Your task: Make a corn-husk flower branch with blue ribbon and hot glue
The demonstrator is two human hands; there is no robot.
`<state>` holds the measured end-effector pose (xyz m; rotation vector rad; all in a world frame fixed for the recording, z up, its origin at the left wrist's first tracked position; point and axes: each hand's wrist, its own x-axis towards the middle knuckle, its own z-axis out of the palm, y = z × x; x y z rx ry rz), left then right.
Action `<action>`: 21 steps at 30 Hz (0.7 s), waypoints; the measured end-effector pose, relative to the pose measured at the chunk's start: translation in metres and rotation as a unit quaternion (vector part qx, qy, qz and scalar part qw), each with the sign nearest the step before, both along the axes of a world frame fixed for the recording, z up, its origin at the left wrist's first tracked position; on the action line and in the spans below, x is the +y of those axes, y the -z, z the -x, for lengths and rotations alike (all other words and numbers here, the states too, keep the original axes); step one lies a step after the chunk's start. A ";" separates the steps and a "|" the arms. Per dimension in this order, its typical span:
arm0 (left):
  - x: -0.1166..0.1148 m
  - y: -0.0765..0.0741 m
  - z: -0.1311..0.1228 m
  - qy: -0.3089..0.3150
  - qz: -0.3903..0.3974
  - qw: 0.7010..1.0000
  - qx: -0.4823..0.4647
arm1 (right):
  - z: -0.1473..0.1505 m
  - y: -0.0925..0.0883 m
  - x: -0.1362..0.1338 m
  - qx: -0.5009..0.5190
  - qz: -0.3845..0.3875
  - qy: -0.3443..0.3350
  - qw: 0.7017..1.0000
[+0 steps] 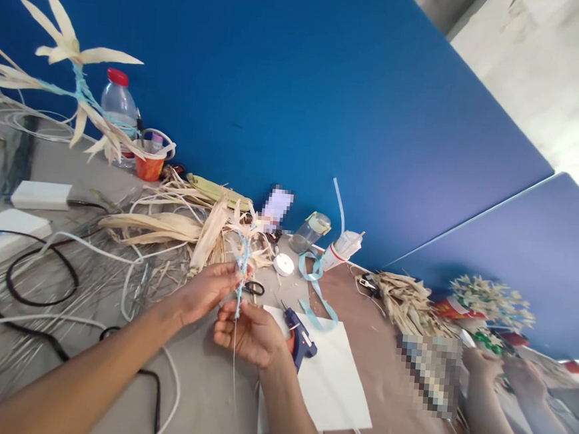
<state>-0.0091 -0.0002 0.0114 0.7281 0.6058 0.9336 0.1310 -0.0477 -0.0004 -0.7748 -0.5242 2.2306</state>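
Note:
A small corn-husk flower [244, 229] stands upright in front of me, its wire stem [243, 257] wrapped in light blue ribbon. My left hand [208, 292] pinches the wrapped stem from the left. Lower down, my right hand [253, 331] is closed around the bottom of the wrapping, palm turned up. A bare thin wire [234, 366] hangs below it. Black-handled scissors [254, 288] lie just behind my fingers, partly hidden. To the right, a blue glue gun [300, 338] rests on a white sheet [339, 381], near a loose blue ribbon [320, 300].
Dried husks [155, 228], wires and cables spread over the left side. A larger husk flower spray [82, 87] leans by a bottle [119, 106] and a red cup [149, 166]. A jar [310, 232] stands against the blue partition [280, 76]. A co-worker's hands [483, 366] are at far right.

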 end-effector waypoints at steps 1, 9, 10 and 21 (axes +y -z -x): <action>0.000 0.000 0.000 -0.006 -0.003 1.000 0.000 | 0.000 0.000 -0.001 0.002 0.002 -0.006 1.000; 0.001 0.002 -0.001 -0.033 -0.086 0.994 0.060 | -0.003 0.006 -0.001 0.004 -0.033 0.003 0.999; 0.002 0.004 -0.001 -0.036 -0.094 0.993 0.064 | -0.003 0.006 -0.001 -0.004 -0.043 0.009 0.999; -0.001 0.000 -0.006 -0.081 -0.174 0.959 0.209 | 0.005 -0.001 -0.003 -0.443 -0.222 0.100 0.863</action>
